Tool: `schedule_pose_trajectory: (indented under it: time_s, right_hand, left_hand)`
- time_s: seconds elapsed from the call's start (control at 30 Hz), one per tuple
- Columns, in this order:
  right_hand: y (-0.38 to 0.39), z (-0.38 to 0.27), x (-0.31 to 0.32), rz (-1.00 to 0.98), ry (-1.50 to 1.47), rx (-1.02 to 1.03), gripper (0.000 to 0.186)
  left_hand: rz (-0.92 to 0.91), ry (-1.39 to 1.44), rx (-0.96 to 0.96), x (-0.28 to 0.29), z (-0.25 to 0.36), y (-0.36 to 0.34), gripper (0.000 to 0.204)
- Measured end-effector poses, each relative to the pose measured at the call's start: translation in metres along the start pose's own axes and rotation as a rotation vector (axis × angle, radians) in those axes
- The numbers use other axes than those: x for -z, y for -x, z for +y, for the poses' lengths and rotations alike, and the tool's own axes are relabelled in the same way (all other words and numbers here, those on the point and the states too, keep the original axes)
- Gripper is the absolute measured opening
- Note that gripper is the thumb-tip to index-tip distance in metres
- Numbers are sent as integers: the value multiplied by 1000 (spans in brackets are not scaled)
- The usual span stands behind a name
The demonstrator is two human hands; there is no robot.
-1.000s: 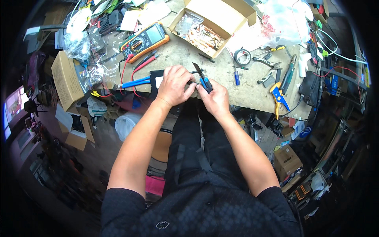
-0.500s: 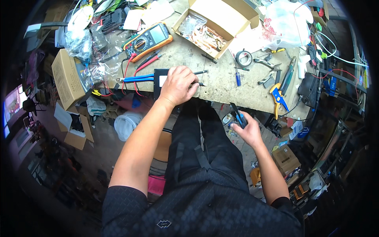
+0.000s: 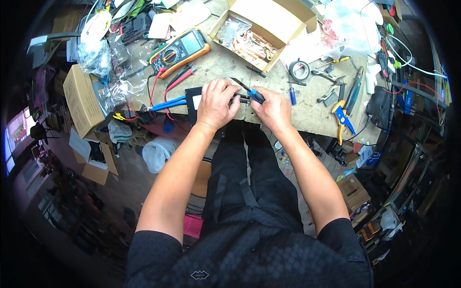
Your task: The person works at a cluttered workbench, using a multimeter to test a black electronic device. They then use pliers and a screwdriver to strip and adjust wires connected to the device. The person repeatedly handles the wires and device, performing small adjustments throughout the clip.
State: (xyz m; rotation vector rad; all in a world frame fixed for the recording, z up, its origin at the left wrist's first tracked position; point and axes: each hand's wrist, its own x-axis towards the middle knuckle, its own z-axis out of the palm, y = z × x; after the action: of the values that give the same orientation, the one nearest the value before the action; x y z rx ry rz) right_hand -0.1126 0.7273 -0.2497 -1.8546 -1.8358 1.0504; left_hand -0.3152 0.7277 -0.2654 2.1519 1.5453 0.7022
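Cardboard box, far left: a closed brown box (image 3: 82, 100) at the worktop's left end, well to the left of both hands.
Blue cables: a bundle of blue cables (image 3: 165, 104) runs along the worktop edge into the left side of the black unit, just left of the left grip.
Meter: an orange-cased multimeter (image 3: 180, 50) lies beyond the left hand, its red and black leads trailing toward the unit.
Black unit: a flat black box (image 3: 194, 100) with a white label lies at the near edge of the worktop (image 3: 269, 74), partly under the left hand.
Left hand (image 3: 217, 102): grip closed, fingers curled down over the black unit's right end, pressing it to the worktop.
Right hand (image 3: 274, 108): grip closed around the blue handle of a small pair of cutters (image 3: 248, 90), just beside the left hand; the dark tips point up and to the left, above the left fingers.
Open carton: beyond both hands, an open cardboard carton (image 3: 261, 26) holds bagged copper-coloured parts.
Tape roll: a tape roll (image 3: 301, 69) lies beyond the right hand.
Pliers: yellow-and-blue pliers (image 3: 342, 116) lie to the right of the right grip.
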Motion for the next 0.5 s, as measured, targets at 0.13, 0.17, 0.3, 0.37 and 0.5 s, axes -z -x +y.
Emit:
schedule_pose_trajectory:
  time_s: [0.13, 0.17, 0.3, 0.37, 0.5]
  right_hand:
    - [-2, 0, 3, -79, 33, -6, 30]
    - [-3, -2, 3, -93, 45, -3, 29]
    - [-7, -7, 1, -88, 112, 27, 20]
    - [-8, -6, -1, -80, 142, 93, 18]
    - [-8, -6, -1, -74, 156, 130, 18]
  left_hand:
    - [6, 20, 13, -2, -2, 1, 23]
    - [2, 23, 15, -1, -2, 1, 22]
    - [-16, 14, 14, -1, -3, 1, 22]
    - [1, -3, 7, -2, -3, 1, 23]
    - [3, -19, 4, -3, -4, 2, 25]
